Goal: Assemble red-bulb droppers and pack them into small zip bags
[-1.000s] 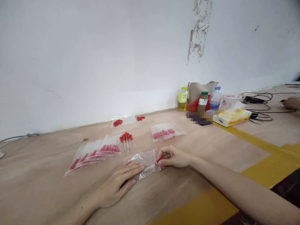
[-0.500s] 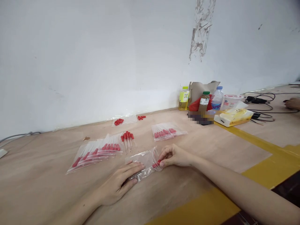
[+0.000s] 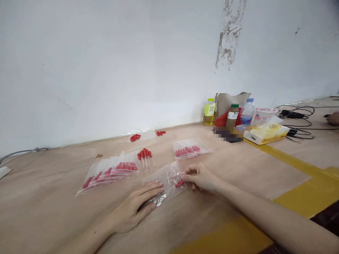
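Note:
A clear zip bag (image 3: 165, 176) lies flat on the paper-covered surface, with a red rubber bulb (image 3: 179, 183) showing inside near its open-looking right end. My left hand (image 3: 139, 204) rests on the bag's left part, fingers stretched out. At the right edge, by the red zip strip, my right hand (image 3: 202, 178) pinches the bag between thumb and fingers. Just behind the bag are several glass droppers with red bulbs (image 3: 145, 154), lying side by side. Filled zip bags with red-bulbed droppers overlap in a row (image 3: 112, 171) to the left; another group (image 3: 190, 150) lies behind my right hand.
Loose red bulbs (image 3: 161, 133) and more bulbs on plastic (image 3: 135, 137) lie near the wall. At the right back stand a yellow drink bottle (image 3: 208, 114), a green-capped bottle (image 3: 232, 117) and a tissue pack (image 3: 266, 134). Black cables (image 3: 293, 114) and another person's hand (image 3: 333, 118) are farther right.
The red bulb was at my right fingertips in the bag's mouth; now it lies inside the bag. My right fingers now pinch the bag's edge, which lies flatter. My left hand stays put.

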Motion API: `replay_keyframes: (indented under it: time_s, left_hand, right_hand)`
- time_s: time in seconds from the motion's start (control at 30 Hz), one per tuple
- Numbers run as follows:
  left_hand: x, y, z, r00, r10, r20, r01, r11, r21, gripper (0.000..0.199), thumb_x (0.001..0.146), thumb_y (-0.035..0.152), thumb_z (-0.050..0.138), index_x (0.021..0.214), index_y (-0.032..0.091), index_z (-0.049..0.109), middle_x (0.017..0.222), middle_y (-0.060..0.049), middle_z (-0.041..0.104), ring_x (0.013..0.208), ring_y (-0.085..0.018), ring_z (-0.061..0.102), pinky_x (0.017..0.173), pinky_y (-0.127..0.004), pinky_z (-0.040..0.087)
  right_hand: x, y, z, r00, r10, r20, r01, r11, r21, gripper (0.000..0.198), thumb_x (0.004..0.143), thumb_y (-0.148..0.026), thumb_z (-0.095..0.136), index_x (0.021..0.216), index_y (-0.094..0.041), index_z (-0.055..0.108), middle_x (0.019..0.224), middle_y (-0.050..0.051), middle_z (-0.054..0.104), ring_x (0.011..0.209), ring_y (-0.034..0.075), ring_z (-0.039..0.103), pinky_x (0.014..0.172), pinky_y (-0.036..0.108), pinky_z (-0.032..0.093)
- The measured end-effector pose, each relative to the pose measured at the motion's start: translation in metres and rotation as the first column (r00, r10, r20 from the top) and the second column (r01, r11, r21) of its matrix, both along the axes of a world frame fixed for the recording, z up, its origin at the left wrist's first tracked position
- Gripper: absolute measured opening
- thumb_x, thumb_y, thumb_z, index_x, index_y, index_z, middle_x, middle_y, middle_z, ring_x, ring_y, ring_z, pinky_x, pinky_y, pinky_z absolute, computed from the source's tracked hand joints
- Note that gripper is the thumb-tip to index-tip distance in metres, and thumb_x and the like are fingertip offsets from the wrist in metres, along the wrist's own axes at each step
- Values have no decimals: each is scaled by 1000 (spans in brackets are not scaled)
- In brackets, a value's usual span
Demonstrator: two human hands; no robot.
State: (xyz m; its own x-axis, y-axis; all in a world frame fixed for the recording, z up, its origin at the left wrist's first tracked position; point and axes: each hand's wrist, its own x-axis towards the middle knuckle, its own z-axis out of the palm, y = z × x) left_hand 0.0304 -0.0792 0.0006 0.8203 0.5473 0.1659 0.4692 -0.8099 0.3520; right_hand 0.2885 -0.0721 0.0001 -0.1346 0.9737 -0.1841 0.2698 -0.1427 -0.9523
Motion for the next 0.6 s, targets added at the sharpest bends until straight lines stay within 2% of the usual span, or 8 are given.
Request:
replay_keyframes:
  time_s: [0.17, 0.27, 0.3, 0.37, 0.43, 0.47, 0.53, 0.6]
  left_hand:
    - [-1, 0, 1, 1000, 6, 28, -7, 1000, 22, 41, 87, 21, 41, 128, 27, 39, 135, -2, 37, 124, -21, 32, 101, -40, 31]
    - [-1, 1, 0, 998, -4, 58, 2, 1000, 24, 38, 87, 21, 42, 125, 27, 43, 131, -3, 42, 122, -21, 35, 100, -39, 33]
    - [-1, 1, 0, 998, -3, 57, 2, 1000, 21, 38, 87, 21, 42, 125, 27, 44, 130, -3, 45, 121, -21, 37, 100, -39, 34]
    - [-1, 2, -1, 999, -5, 41, 4, 1000, 13, 39, 87, 22, 42, 125, 27, 43, 126, -3, 48, 120, -20, 39, 99, -39, 34]
    - [-1, 3, -1, 1000, -10, 23, 10, 1000, 6, 38, 87, 22, 41, 126, 27, 42, 126, -3, 49, 119, -20, 39, 100, -39, 34]
    - [-1, 3, -1, 1000, -16, 15, 16, 1000, 4, 38, 88, 22, 41, 125, 27, 43, 126, -3, 48, 120, -20, 38, 100, -40, 33]
    - [-1, 3, 0, 1000, -25, 1, 25, 1000, 8, 37, 88, 22, 40, 124, 28, 45, 126, -2, 48, 121, -21, 36, 100, -41, 32]
    - [0, 3, 2, 1000, -29, -11, 29, 999, 14, 35, 88, 23, 41, 122, 28, 47, 127, -2, 48, 122, -22, 34, 101, -43, 30]
  right_hand:
    - [1, 0, -4, 993, 36, -109, -45, 996, -78, 14, 75, -29, 51, 70, -19, 43, 35, -12, 38, 23, 3, 29, 25, 15, 15]
    - [7, 4, -10, 998, 39, -56, -44, 996, -78, 12, 76, -29, 49, 79, -19, 42, 38, -12, 39, 23, 4, 30, 27, 15, 18]
    - [9, 7, -12, 1000, 14, 5, -13, 999, -32, 15, 74, -28, 51, 82, -19, 43, 41, -12, 42, 25, 4, 32, 28, 15, 20]
    - [13, 17, -12, 984, -74, 160, 46, 985, 169, 18, 69, -25, 55, 84, -18, 47, 51, -8, 51, 33, 5, 41, 34, 16, 29]
    - [12, 30, -7, 945, -152, 289, 27, 918, 395, 12, 66, -21, 57, 76, -16, 53, 60, -2, 58, 46, 7, 50, 43, 18, 36]
    - [8, 37, -3, 926, -165, 340, -14, 884, 467, 7, 65, -19, 56, 71, -16, 55, 63, 0, 60, 53, 9, 53, 48, 19, 38]
    - [-8, 53, 9, 896, -139, 422, -100, 863, 495, 5, 66, -17, 54, 67, -15, 59, 66, 2, 62, 62, 12, 56, 57, 21, 40]
    - [-32, 70, 20, 873, -103, 477, -135, 888, 439, 6, 67, -17, 56, 68, -14, 61, 73, 5, 64, 71, 15, 58, 65, 24, 41]
